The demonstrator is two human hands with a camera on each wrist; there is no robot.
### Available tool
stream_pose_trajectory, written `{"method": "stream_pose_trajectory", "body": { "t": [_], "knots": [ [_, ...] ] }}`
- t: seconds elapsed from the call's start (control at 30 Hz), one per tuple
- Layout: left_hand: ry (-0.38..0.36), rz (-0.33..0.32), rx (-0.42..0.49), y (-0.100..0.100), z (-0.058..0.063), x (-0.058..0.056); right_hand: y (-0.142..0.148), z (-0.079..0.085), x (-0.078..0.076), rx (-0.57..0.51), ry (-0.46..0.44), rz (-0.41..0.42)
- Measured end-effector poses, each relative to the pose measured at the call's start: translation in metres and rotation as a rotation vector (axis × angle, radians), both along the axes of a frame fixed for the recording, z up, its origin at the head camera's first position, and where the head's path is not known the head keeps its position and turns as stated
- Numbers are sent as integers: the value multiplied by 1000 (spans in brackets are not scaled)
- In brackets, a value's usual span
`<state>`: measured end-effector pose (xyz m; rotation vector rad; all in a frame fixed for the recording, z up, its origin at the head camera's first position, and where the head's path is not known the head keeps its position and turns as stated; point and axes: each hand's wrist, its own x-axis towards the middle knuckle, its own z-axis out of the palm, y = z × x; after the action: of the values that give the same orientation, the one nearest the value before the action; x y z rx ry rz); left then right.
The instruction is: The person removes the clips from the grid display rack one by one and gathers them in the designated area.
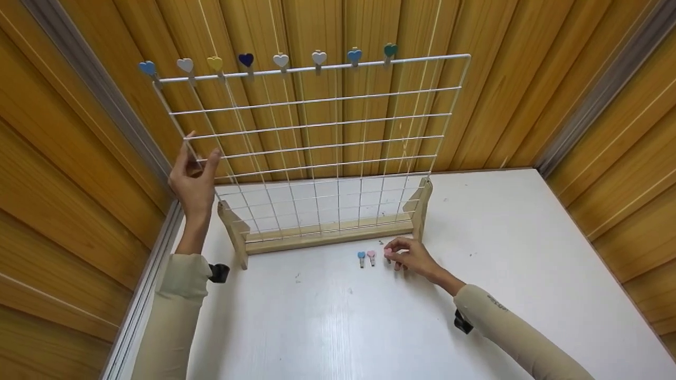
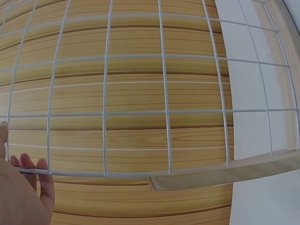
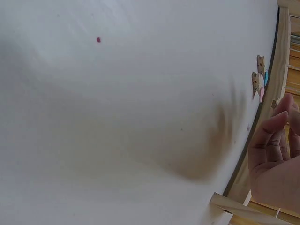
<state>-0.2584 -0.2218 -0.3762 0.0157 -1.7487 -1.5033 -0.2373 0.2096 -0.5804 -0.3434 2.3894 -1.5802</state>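
Note:
A white wire grid (image 1: 338, 66) stands upright in a wooden base (image 1: 327, 240). My left hand (image 1: 193, 192) holds the grid's left side edge, fingers behind it and thumb in front; the left wrist view shows the fingertips (image 2: 42, 164) curled at the edge wire. Low in front of the base, my right hand (image 1: 414, 258) pinches a pink heart clothespin (image 1: 388, 252) just over the table. Left of that hand lie a blue heart clothespin (image 1: 361, 255) and another pink heart clothespin (image 1: 371, 254). In the right wrist view, the fingers hide most of the held clothespin.
Several heart clothespins, such as a yellow one (image 1: 215, 64) and a green one (image 1: 390, 50), sit along the grid's top wire. Beneath everything is a white table (image 1: 327, 327). Wood-plank walls (image 1: 607, 105) rise behind and at both sides.

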Motion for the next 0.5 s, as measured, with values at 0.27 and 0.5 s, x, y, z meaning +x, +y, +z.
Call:
{"method": "stream_pose_trajectory", "body": {
  "t": [0.27, 0.5],
  "knots": [
    [16, -11, -6, -14, -17, -15, -13, 8, 4, 18, 12, 28],
    [-22, 8, -8, -13, -16, -16, -13, -18, -7, 70, 58, -28]
  ]
}}
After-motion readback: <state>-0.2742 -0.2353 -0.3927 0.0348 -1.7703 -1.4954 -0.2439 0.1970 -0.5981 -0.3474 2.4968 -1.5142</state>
